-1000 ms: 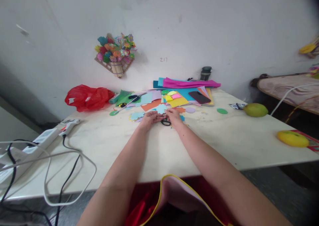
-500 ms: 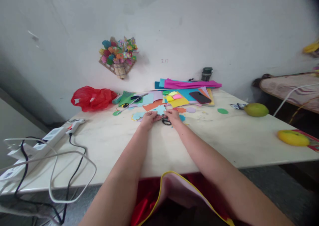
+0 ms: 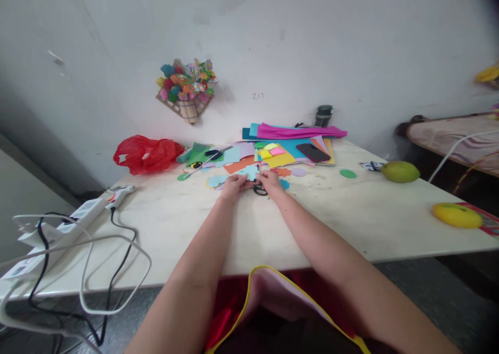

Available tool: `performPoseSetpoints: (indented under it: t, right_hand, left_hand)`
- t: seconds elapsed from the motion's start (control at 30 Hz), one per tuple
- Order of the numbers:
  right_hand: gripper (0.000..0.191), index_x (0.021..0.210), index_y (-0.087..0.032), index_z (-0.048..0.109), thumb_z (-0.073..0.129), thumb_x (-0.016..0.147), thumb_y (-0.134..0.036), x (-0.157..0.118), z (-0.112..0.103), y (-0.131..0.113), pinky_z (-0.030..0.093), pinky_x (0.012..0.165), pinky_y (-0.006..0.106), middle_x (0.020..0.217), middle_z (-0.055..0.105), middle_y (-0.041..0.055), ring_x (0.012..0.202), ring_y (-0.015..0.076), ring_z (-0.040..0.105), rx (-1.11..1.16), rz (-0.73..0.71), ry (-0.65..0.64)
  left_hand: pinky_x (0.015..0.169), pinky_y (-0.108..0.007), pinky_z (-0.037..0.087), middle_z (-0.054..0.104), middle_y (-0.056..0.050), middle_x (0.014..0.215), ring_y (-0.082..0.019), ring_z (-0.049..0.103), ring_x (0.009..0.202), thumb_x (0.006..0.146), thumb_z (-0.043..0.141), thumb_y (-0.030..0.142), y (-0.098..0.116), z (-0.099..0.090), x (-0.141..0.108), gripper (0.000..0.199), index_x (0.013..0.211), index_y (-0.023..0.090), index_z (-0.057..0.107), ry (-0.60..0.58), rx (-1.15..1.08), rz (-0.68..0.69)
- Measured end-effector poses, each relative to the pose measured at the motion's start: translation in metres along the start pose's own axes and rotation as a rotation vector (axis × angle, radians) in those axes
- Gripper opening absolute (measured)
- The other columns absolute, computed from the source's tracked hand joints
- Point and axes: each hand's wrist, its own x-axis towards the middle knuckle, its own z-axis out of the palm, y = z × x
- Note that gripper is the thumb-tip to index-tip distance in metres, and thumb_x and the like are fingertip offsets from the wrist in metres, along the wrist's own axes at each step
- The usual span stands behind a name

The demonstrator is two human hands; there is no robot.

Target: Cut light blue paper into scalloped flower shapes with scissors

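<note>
The left hand [image 3: 234,185] and right hand [image 3: 270,180] pinch a pale-blue, scalloped paper-like piece [image 3: 250,172], well in from the white tabletop's [image 3: 257,234] near edge; light fingertip pressure should avoid creasing it.

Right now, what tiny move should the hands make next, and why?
Perhaps ease the light-blue shape up a little: the left hand and right hand hold its edges, and a black handle loop shows just below, which might catch.
</note>
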Motion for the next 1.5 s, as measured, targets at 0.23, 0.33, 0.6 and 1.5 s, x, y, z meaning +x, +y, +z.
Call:
performPoseSetpoints:
  t: [0.23, 0.33, 0.6, 1.5]
  right_hand:
    - [0.019, 0.061, -0.018, 0.054, 0.055, 0.077, -0.029, -0.004, -0.002, -0.004, 0.031, 0.039, 0.021, 0.052, 0.054, -0.0039, 0.039, 0.0076, 0.039, -0.006, 0.003, -0.023]
    - [0.019, 0.062, -0.018, 0.054, 0.053, 0.078, -0.028, -0.005, -0.003, -0.006, 0.031, 0.039, 0.02, 0.052, 0.054, -0.0039, 0.039, 0.0078, 0.039, 0.0, 0.006, -0.03]
    - [0.018, 0.064, -0.015, 0.057, 0.055, 0.078, -0.027, -0.009, -0.006, -0.01, 0.032, 0.039, 0.018, 0.053, 0.056, -0.0026, 0.042, 0.0067, 0.042, 0.045, 0.01, -0.081]
    - [0.018, 0.061, -0.013, 0.059, 0.067, 0.071, -0.027, -0.008, -0.008, -0.002, 0.033, 0.04, 0.017, 0.057, 0.064, 0.0006, 0.038, 0.0043, 0.045, 0.237, -0.023, -0.289]
  left_hand:
    - [0.06, -0.023, 0.053, 0.066, -0.005, 0.061, -0.012, 0.064, 0.056, 0.077, 0.068, 0.028, -0.002, -0.002, -0.001, 0.023, 0.067, 0.012, 0.054, -0.046, 0.034, 0.031]
    - [0.059, -0.024, 0.053, 0.067, -0.006, 0.063, -0.013, 0.064, 0.056, 0.073, 0.071, 0.034, -0.002, -0.002, -0.002, 0.028, 0.068, 0.012, 0.054, -0.062, 0.051, 0.043]
    - [0.055, -0.024, 0.05, 0.064, -0.003, 0.057, -0.013, 0.062, 0.052, 0.057, 0.081, 0.04, -0.004, -0.004, -0.001, 0.039, 0.065, 0.015, 0.052, -0.024, 0.038, 0.069]
    - [0.053, -0.024, 0.047, 0.056, 0.002, 0.055, -0.011, 0.058, 0.052, 0.052, 0.083, 0.028, 0.001, -0.005, -0.007, 0.037, 0.057, 0.016, 0.049, 0.009, -0.068, 0.126]
